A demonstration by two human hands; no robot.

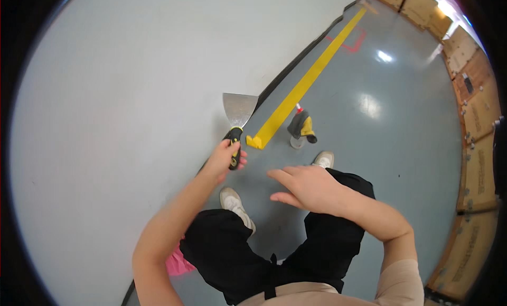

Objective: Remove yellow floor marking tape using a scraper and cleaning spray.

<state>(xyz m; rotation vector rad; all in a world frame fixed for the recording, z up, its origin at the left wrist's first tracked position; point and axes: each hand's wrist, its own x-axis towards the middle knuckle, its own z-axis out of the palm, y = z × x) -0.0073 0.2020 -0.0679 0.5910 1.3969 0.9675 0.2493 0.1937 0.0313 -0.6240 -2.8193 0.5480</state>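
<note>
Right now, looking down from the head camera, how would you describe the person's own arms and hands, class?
The left hand and right hand are bare, with no gloves or rings visible. Both forearms are uncovered, showing no watch or bracelet. A short, plain beige sleeve covers the right upper arm; no left sleeve shows.

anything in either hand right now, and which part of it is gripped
The left hand holds a scraper by its black and yellow handle, the wide metal blade pointing away from the person. The right hand holds nothing.
</note>
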